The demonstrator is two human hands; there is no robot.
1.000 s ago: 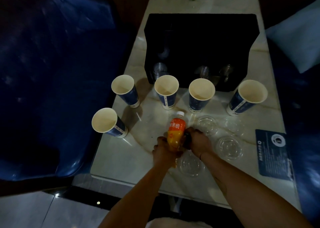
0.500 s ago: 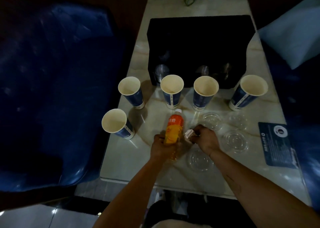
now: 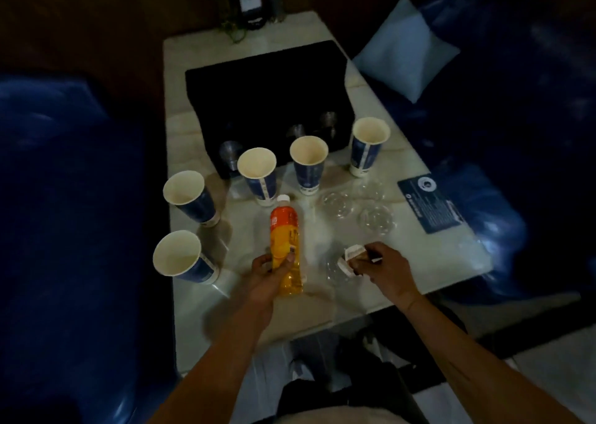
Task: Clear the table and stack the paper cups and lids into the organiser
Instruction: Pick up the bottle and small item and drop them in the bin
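My left hand [image 3: 271,273] grips an orange juice bottle [image 3: 285,235] with a white cap, held just above the marble table [image 3: 435,262]. My right hand [image 3: 382,270] pinches a small white crumpled scrap [image 3: 351,256] over a clear lid [image 3: 335,273]. Several blue paper cups stand open: two at the left [image 3: 180,257] [image 3: 190,199], three in a row further back [image 3: 259,175] [image 3: 309,164] [image 3: 367,144]. More clear lids [image 3: 375,218] [image 3: 337,202] lie to the right. The black organiser [image 3: 271,94] sits behind the cups.
A blue printed card [image 3: 430,204] lies near the table's right edge. Blue sofas flank the table, with a pale cushion [image 3: 406,48] at the right. A dark bottle and greenery [image 3: 250,2] stand at the far end.
My right hand has pulled away from the bottle to the right, holding the white scrap. The view has swung, so the table now looks tilted.
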